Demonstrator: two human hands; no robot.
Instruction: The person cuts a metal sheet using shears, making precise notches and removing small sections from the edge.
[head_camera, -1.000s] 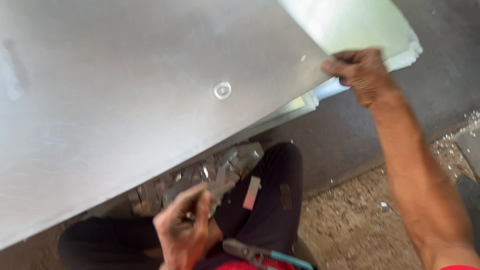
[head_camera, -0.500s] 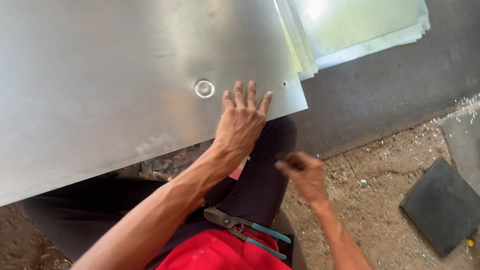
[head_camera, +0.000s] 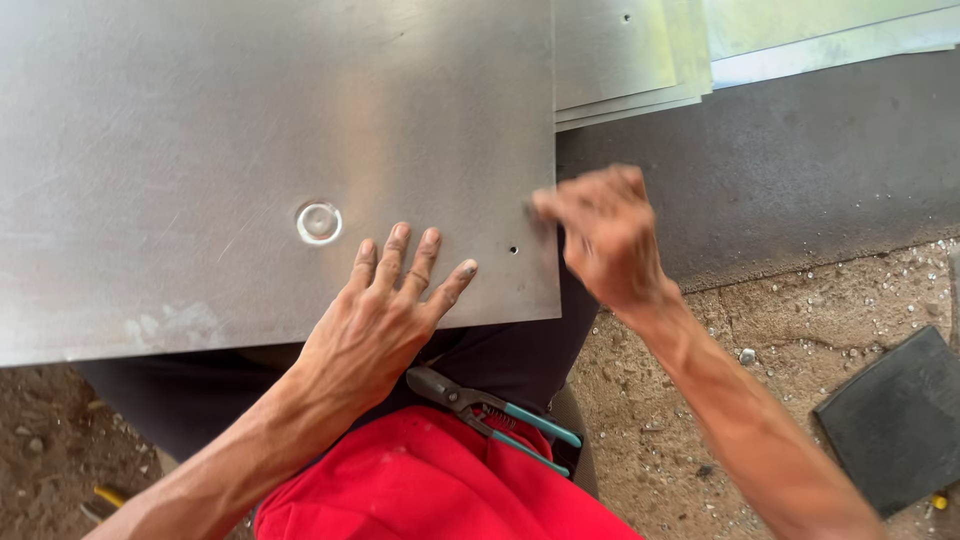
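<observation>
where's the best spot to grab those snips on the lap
Probably by the teal handles, coming in from the right. The snips lie flat across the lap, jaws pointing left toward the left hand, handles splayed toward the right and free of the metal sheet.

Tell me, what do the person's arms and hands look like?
Both arms are bare, with no sleeves, gloves, rings or watch in view. The left hand has grime on its fingertips. The right hand is blurred.
</observation>
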